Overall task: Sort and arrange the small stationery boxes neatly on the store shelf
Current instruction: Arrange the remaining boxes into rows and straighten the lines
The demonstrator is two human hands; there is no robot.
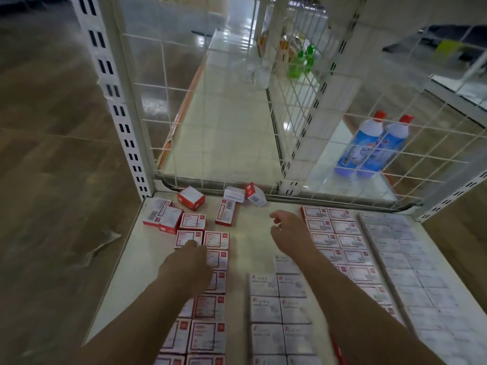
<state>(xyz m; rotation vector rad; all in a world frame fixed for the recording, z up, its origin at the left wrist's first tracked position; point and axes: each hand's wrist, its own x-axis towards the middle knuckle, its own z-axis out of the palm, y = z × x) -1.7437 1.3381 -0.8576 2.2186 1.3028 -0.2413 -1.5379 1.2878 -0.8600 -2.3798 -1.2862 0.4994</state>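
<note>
Small red-and-white stationery boxes lie on a cream store shelf (247, 233). A double row of red-framed boxes (208, 309) runs up the left-middle. My left hand (188, 264) rests flat on that row, fingertips touching the box (187, 237) near its far end. Loose boxes (191, 197) lie scattered and tilted at the back left, with others (255, 194) against the wire back. My right hand (288, 230) hovers above the bare middle of the shelf, fingers loosely curled, holding nothing. Lined-up boxes (334, 227) fill the space to its right.
A white box row (279, 309) lies in the front middle and pale boxes (411, 272) fill the right side behind a divider strip. A wire grid (210, 106) backs the shelf. Two blue bottles (371, 146) stand beyond it. A slotted upright (116, 101) marks the left corner.
</note>
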